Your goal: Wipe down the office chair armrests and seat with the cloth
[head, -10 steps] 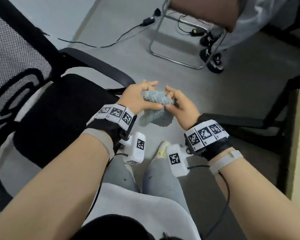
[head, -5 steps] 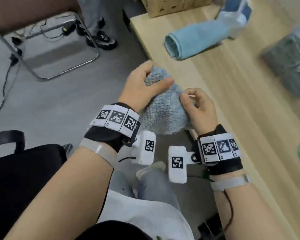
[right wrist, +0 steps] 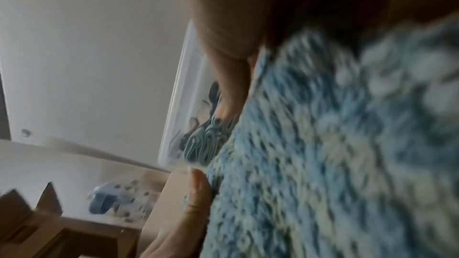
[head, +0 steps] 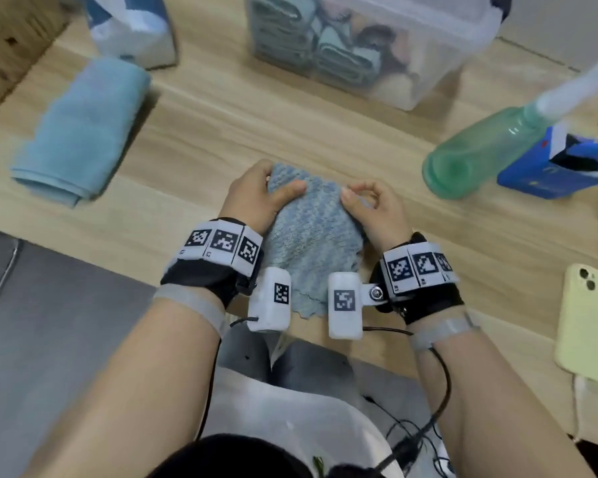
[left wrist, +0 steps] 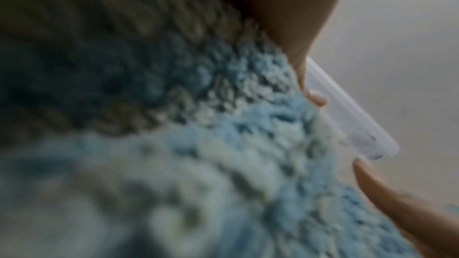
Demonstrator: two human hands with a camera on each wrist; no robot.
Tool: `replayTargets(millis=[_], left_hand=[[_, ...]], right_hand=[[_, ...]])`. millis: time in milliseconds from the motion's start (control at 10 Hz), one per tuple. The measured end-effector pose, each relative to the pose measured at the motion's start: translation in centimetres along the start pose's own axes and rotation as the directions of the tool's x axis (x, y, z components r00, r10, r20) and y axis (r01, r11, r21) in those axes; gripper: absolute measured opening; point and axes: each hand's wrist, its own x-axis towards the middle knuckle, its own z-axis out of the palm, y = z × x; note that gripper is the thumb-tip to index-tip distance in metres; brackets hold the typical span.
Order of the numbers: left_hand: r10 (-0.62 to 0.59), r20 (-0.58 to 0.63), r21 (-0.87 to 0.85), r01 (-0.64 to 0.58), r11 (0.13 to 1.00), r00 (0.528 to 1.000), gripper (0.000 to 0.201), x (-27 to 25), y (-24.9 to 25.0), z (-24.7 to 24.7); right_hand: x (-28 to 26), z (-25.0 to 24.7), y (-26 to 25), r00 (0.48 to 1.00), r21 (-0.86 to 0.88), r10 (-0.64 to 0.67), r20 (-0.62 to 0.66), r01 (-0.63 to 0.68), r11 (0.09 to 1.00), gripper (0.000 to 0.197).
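A fuzzy blue-and-white cloth hangs between both hands above the near edge of a wooden table. My left hand grips its upper left corner, thumb on top. My right hand pinches the upper right corner with curled fingers. The cloth fills the blurred left wrist view, and the cloth covers the right half of the right wrist view. No office chair is in view.
On the table lie a rolled light-blue towel, a clear plastic bin of folded cloths, a green spray bottle, a blue box and a yellow phone. Grey floor lies at lower left.
The view has swung from the chair and floor to the table. Both hands kept hold of the cloth, which has gone from bunched to spread out between them.
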Motion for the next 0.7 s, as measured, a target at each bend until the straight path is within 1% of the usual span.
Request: replayTargets(millis=[100, 200, 300, 400, 500, 600, 700], left_hand=[[-0.014, 0.053, 0.042, 0.011, 0.999, 0.998, 0.039, 1.5, 0.4, 0.3], [-0.019, 0.128, 0.061, 0.012, 0.998, 0.992, 0.053, 2.9, 0.7, -0.1], [-0.063, 0.206, 0.121, 0.038, 0.992, 0.976, 0.042, 3.9, 0.7, -0.4], [-0.091, 0.264, 0.179, 0.044, 0.983, 0.96, 0.035, 4.7, 0.4, -0.7], [-0.136, 0.256, 0.196, 0.086, 0.977, 0.957, 0.033, 4.7, 0.4, -1.0], [-0.143, 0.193, 0.184, 0.108, 0.977, 0.971, 0.034, 4.2, 0.4, -1.2], [-0.205, 0.086, 0.182, 0.187, 0.965, 0.975, 0.034, 3.4, 0.7, -1.6]], right_hand=[[-0.3, -0.9, 0.5, 0.998, 0.054, 0.059, -0.003, -0.059, 0.997, 0.048], [-0.3, -0.8, 0.9, 0.999, 0.029, 0.022, -0.031, -0.021, 0.999, 0.065], [0.0, -0.1, 1.1, 0.995, -0.032, 0.023, -0.099, -0.027, 0.999, 0.063], [0.4, 0.1, 0.8, 0.99, -0.097, 0.016, -0.139, -0.03, 0.995, 0.055], [0.5, 0.1, 0.1, 0.987, -0.151, 0.011, -0.163, -0.036, 0.988, 0.043], [0.8, -0.2, -0.5, 0.974, -0.178, 0.009, -0.228, -0.051, 0.983, 0.022], [0.2, -1.4, -2.8, 0.945, -0.081, -0.042, -0.323, 0.017, 0.997, 0.021]])
